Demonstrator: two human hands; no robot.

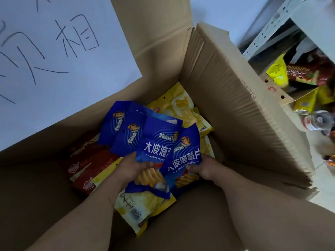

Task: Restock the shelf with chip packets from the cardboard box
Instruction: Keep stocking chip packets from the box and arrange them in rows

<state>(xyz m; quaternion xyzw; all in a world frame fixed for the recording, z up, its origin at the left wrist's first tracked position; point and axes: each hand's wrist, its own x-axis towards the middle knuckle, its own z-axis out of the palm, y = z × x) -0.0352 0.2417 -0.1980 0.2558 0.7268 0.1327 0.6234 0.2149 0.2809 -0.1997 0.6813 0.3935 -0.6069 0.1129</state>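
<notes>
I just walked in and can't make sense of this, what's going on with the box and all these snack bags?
A person is reaching into a large open brown cardboard box. Their left hand and right hand together grip a fanned bunch of blue chip packets, held above the yellow chip packets and red chip packets lying in the box. A white metal shelf at the upper right already holds some yellow and red packets. The blue ones have not reached it yet.

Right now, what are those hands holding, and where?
Both hands, left and right, grip a fanned bunch of blue chip packets around their middles.
</notes>
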